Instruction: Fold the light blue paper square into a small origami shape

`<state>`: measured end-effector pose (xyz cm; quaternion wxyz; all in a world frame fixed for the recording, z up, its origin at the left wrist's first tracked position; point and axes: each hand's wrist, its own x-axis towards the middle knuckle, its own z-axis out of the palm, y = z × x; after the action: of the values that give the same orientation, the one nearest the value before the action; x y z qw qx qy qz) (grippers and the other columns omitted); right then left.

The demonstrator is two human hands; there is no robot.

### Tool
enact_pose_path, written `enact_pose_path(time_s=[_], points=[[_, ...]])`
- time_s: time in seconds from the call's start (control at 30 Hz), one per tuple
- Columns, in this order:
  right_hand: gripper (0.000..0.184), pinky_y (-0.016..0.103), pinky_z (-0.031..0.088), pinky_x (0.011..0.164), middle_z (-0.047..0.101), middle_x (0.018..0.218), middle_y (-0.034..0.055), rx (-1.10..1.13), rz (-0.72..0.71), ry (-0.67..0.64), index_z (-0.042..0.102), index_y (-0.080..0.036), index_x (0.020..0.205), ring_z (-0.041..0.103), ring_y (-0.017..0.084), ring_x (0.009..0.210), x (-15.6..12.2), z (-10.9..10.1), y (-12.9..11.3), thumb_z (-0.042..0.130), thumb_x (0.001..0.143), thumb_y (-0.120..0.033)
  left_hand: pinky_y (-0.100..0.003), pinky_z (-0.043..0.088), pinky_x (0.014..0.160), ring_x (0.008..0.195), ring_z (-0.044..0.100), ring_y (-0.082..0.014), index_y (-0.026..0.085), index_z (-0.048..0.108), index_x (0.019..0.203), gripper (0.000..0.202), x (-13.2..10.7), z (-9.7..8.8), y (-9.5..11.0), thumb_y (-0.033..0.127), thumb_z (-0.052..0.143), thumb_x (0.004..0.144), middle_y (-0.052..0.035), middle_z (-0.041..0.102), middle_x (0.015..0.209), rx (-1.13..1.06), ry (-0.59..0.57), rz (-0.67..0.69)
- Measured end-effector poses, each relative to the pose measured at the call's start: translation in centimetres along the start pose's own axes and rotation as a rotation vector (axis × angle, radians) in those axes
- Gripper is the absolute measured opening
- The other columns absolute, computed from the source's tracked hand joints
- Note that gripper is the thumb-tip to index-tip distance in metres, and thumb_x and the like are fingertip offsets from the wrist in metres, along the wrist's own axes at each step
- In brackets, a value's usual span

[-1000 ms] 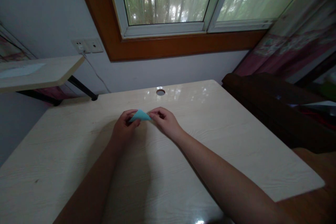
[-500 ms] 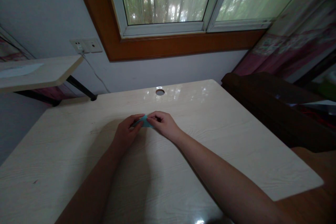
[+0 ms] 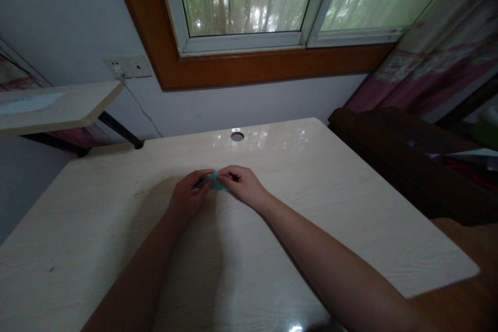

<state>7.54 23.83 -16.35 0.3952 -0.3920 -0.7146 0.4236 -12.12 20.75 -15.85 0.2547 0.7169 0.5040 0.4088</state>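
Between my two hands is a small piece of blue-green folded paper (image 3: 215, 181), pointed at the top and wider below. My left hand (image 3: 190, 190) pinches its left side between thumb and fingers. With thumb and index finger, my right hand (image 3: 241, 180) grips the right side, its other fingers curled in. The fingers cover much of the paper, so its full shape is hidden. Both hands are over the pale wood-grain table (image 3: 311, 218), a little short of its far edge.
A round cable hole (image 3: 237, 136) lies beyond my hands, near the far edge. At the left a raised shelf (image 3: 78, 106) stands on black legs. A white cord (image 3: 142, 109) runs from the wall socket (image 3: 127, 67). Dark furniture (image 3: 408, 161) stands past the table's right edge.
Very little differs. The blue paper has shifted slightly between my fingertips, while both hands stay in nearly the same place.
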Motion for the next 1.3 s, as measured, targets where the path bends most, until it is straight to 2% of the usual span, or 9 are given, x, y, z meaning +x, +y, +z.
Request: enact_pose_path(time_s=[0.23, 0.53, 0.93, 1.1, 1.2, 1.3], points=[[0.025, 0.022, 0.039, 0.06, 0.063, 0.074, 0.0008, 0.044, 0.015, 0.003, 0.07, -0.017, 0.089, 0.052, 0.012, 0.065, 0.04, -0.1, 0.17, 0.058, 0.089, -0.039, -0.032, 0.052, 0.089, 0.098, 0.066, -0.0212, 0.025, 0.067, 0.113, 0.026, -0.07, -0.1, 0.04, 0.035, 0.06, 0.09, -0.0039, 0.07, 0.109, -0.007, -0.015, 0.001], [0.023, 0.024, 0.044, 0.065, 0.064, 0.076, 0.0015, 0.3, 0.083, -0.074, 0.068, -0.016, 0.089, 0.056, 0.013, 0.069, 0.11, -0.47, 0.15, 0.064, 0.084, -0.039, -0.031, 0.053, 0.083, 0.092, 0.067, -0.0203, 0.025, 0.068, 0.111, 0.024, -0.11, -0.08, 0.22, 0.034, 0.059, 0.091, -0.004, 0.071, 0.104, -0.056, -0.041, 0.001], [0.024, 0.023, 0.041, 0.061, 0.062, 0.071, 0.0002, 0.259, 0.087, -0.06, 0.069, -0.016, 0.086, 0.053, 0.012, 0.065, 0.21, -0.37, 0.35, 0.064, 0.084, -0.039, -0.03, 0.054, 0.082, 0.089, 0.067, -0.0196, 0.023, 0.068, 0.111, 0.025, -0.03, -0.22, 0.64, 0.033, 0.062, 0.088, -0.0037, 0.072, 0.101, -0.039, -0.052, 0.003], [0.022, 0.023, 0.04, 0.059, 0.061, 0.069, -0.0002, 0.277, 0.119, 0.021, 0.067, -0.017, 0.083, 0.052, 0.012, 0.062, 0.32, -0.25, 0.4, 0.062, 0.083, -0.039, -0.027, 0.056, 0.074, 0.076, 0.069, -0.0162, 0.022, 0.066, 0.113, 0.027, -0.38, -0.29, 0.5, 0.031, 0.063, 0.088, -0.0026, 0.071, 0.095, -0.156, -0.049, -0.045], [0.021, 0.023, 0.04, 0.058, 0.06, 0.067, -0.0004, 0.328, 0.137, 0.06, 0.065, -0.017, 0.08, 0.052, 0.012, 0.061, 0.47, -0.22, 0.65, 0.063, 0.082, -0.038, -0.028, 0.056, 0.075, 0.076, 0.068, -0.016, 0.021, 0.067, 0.109, 0.022, -0.57, -0.39, 0.46, 0.027, 0.062, 0.089, -0.0028, 0.07, 0.091, -0.174, -0.024, -0.006], [0.021, 0.023, 0.04, 0.058, 0.058, 0.066, -0.001, 0.381, 0.158, 0.077, 0.065, -0.017, 0.077, 0.052, 0.012, 0.061, 0.6, -0.26, 0.84, 0.064, 0.08, -0.037, -0.029, 0.056, 0.078, 0.085, 0.066, -0.017, 0.021, 0.066, 0.108, 0.021, -0.46, -0.39, 0.58, 0.021, 0.062, 0.088, -0.0047, 0.066, 0.096, -0.172, -0.021, 0.11]])
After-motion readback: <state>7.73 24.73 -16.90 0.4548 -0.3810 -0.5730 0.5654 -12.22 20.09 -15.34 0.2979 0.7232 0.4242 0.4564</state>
